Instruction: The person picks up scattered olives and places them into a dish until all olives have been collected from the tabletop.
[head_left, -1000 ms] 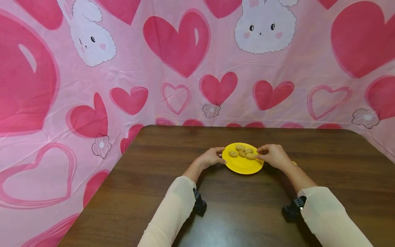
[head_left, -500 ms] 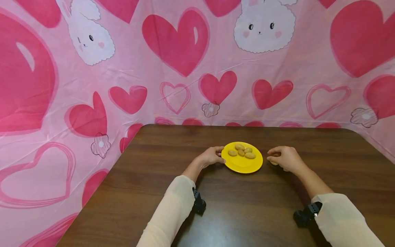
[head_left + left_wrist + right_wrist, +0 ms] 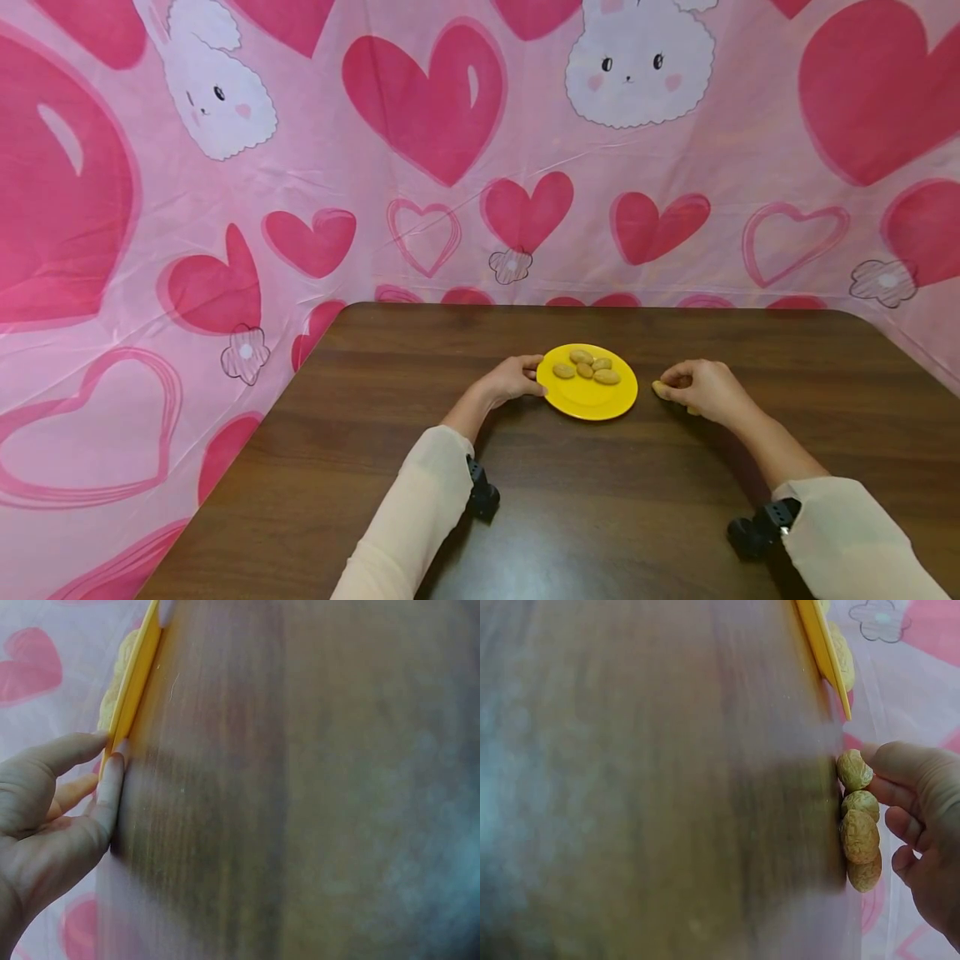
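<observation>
A round yellow plate (image 3: 588, 404) lies on the table with several small potatoes (image 3: 584, 370) grouped on its far half. My left hand (image 3: 510, 381) pinches its left rim; in the left wrist view the plate (image 3: 139, 679) is seen edge-on between thumb and fingers. Right of the plate, my right hand (image 3: 708, 389) has its fingertips on a small potato (image 3: 660, 389) at the table surface. In the right wrist view this potato (image 3: 853, 770) is at the fingertips. The far side of that grip is hidden. Several more potatoes (image 3: 860, 836) lie close under the curled fingers.
The brown wooden table (image 3: 585, 517) has its far edge against a pink cloth (image 3: 450, 150) printed with hearts and rabbits. Black cameras are strapped to both wrists, below the pale sleeves.
My right hand has left a potato at the plate's right side and moved right, off the plate, to another potato on the table. My left hand stays at the rim.
</observation>
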Demonstrator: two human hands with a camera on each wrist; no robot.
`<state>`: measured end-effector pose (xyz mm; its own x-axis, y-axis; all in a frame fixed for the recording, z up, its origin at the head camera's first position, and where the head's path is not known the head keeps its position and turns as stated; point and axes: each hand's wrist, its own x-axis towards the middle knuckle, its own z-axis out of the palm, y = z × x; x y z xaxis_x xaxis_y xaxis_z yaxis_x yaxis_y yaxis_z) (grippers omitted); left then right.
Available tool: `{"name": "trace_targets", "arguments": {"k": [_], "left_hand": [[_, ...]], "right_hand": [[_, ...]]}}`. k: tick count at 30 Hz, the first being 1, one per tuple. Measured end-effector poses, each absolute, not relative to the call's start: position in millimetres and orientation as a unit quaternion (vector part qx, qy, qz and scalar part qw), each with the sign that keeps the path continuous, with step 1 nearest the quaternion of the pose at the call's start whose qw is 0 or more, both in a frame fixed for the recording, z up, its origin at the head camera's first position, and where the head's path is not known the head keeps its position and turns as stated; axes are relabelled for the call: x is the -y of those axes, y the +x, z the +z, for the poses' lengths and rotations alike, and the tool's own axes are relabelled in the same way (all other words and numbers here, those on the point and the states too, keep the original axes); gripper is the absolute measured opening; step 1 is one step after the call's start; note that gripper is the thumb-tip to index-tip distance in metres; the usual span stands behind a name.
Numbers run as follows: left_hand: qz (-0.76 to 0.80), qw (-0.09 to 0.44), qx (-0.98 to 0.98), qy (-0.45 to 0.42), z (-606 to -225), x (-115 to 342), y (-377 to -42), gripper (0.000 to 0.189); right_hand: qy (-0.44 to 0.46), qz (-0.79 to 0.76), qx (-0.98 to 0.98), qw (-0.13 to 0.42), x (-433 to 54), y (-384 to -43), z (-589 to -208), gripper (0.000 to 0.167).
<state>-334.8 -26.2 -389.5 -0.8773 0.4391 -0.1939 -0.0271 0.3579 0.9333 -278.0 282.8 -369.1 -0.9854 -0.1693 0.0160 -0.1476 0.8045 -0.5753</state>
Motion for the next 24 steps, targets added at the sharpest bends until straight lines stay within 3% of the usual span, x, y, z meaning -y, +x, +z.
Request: {"name": "trace_targets", "arguments": {"k": [24], "left_hand": [[0.557,0.211,-0.792,0.136,-389.7,26.1,-334.0,0.065]], "right_hand": [[-0.109,-0.268,-0.957,-0.001,-282.0,-279.2,-373.3,0.024]]}}
